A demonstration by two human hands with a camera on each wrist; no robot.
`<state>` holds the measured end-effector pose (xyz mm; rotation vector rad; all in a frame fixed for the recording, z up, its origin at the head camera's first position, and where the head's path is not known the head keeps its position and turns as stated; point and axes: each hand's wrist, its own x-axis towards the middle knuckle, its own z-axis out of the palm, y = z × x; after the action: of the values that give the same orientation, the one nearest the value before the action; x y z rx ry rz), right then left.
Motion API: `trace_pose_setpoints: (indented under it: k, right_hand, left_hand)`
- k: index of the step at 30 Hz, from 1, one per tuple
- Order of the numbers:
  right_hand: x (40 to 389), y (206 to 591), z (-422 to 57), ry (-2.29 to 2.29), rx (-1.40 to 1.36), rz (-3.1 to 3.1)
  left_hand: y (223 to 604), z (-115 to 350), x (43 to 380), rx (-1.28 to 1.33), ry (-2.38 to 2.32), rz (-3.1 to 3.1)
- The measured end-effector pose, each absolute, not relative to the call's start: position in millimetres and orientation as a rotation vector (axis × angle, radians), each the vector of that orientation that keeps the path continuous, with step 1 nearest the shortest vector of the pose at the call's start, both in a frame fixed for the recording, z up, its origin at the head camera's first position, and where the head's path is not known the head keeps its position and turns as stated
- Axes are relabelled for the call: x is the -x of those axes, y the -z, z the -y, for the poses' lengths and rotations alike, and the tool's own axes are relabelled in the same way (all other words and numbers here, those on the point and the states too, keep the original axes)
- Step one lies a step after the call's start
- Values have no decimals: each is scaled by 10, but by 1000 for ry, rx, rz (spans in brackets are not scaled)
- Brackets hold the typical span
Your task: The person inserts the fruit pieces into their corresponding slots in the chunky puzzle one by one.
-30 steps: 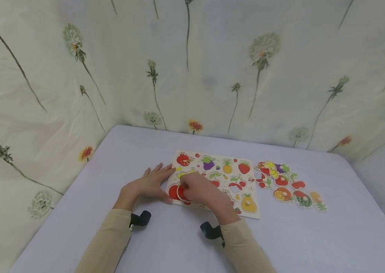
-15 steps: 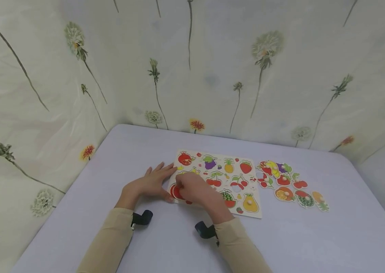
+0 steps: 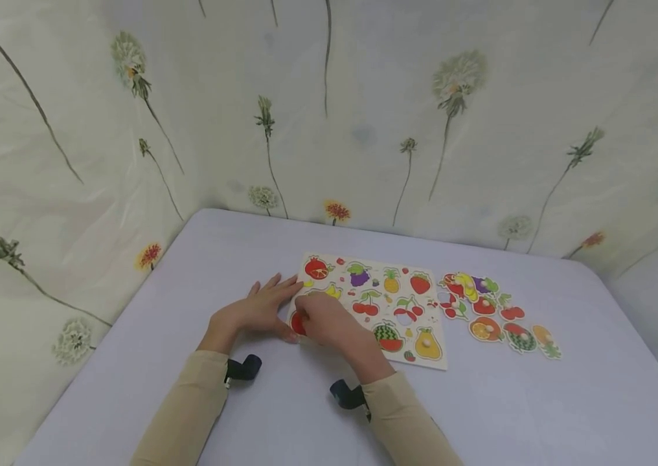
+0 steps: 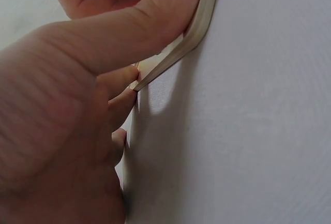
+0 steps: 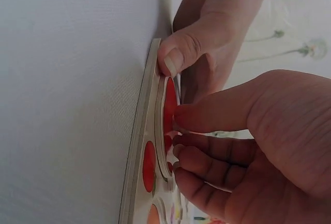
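The fruit puzzle board [image 3: 437,353] lies on the table in the head view, with printed fruit shapes. At its near left corner my right hand [image 3: 328,320] pinches a red, rounded puzzle piece [image 3: 298,323] between thumb and fingertips. The right wrist view shows this red piece [image 5: 169,100] lying nearly flat on the board, slightly raised above its surface. Its fruit kind is mostly hidden by the fingers. My left hand [image 3: 258,312] rests at the board's left edge, fingers spread. In the left wrist view its thumb [image 4: 150,19] presses on the board's corner [image 4: 194,38].
Right of the board lies a loose cluster of knobbed fruit pieces, among them an orange [image 3: 485,329], a watermelon [image 3: 520,338] and a pineapple [image 3: 547,342]. A pear piece [image 3: 428,344] sits in the board. A floral curtain [image 3: 364,129] stands behind the table [image 3: 282,408].
My right hand has shifted a little left with the red piece, which now overlaps the board's red corner picture more closely. The watermelon picture on the board has come into view. The left hand stays put.
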<state>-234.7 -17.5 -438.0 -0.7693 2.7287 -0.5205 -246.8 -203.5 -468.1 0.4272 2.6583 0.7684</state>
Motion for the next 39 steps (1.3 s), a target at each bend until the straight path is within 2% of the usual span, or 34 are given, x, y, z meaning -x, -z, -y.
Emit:
trace_pose_setpoints:
  k: [39]
  right_hand:
    - [2388,4507,136,548,830,-2783]
  left_hand:
    - [4727,2003,2503,-400,-762,-2685]
